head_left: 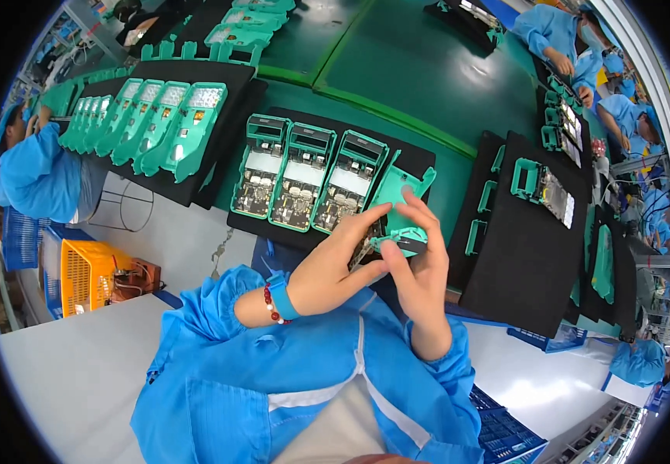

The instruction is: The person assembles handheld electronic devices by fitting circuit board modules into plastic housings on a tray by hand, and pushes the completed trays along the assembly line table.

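One left hand [331, 267], one right hand [425, 271]; both closed round a green frame [410, 236].

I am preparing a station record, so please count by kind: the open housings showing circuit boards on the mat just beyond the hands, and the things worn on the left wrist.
Green housings with circuit boards: 3
Blue wrist strap: 1
Beaded bracelet: 1
Total: 5

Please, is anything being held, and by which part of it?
A small green frame appears held at its edges between the left hand and right hand; exact contacts are unclear.
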Demonstrator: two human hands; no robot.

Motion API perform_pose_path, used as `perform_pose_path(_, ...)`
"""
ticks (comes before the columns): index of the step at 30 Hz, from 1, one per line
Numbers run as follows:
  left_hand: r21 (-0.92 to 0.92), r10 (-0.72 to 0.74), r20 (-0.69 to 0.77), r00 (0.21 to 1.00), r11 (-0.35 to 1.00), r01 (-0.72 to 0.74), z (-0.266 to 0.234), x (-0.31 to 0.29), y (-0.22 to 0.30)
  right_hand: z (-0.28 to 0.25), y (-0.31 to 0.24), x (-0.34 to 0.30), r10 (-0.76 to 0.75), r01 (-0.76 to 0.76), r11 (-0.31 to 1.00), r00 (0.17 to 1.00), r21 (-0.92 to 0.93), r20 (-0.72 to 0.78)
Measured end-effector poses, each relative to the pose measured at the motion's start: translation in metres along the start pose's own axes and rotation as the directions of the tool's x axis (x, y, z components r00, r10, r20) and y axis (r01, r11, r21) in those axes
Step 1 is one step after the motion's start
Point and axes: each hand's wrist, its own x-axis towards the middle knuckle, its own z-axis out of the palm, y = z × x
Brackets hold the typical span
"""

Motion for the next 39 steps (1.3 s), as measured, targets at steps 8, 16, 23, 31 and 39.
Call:
perform_pose_path(8, 0.047, -0.047, 0.013, 0.999, 0.998, 0.046, 0.002, -0.005, -0.002, -0.006, 0.014, -0.005, -0.011, 0.004, 0.997, 0.997, 0.082, 0.081)
perform_pose_path(16, 0.100, -0.018, -0.022, 1.000, 0.995, 0.020, 0.004, -0.005, -0.009, -0.007, 0.013, -0.001, -0.019, 0.009, 0.996, 0.993, 0.085, 0.117)
perform_pose_path(23, 0.129, -0.003, 0.012, 1.000, 0.992, 0.001, 0.006, -0.004, -0.006, -0.002, 0.025, -0.008, -0.092, 0.092, 0.996, 0.996, 0.015, -0.010)
perform_pose_path(31, -0.116, -0.033, 0.034, 0.999, 0.993, 0.037, 0.004, -0.009, -0.011, -0.008, 0.026, -0.013, -0.041, 0.052, 0.995, 0.992, 0.091, -0.120)
perform_pose_path(39, 0.429, 0.145, 0.165, 0.975, 0.880, -0.204, -0.019, -0.012, -0.011, -0.027, 0.011, -0.016, -0.037, 0.060, 0.990, 0.984, -0.125, 0.175)
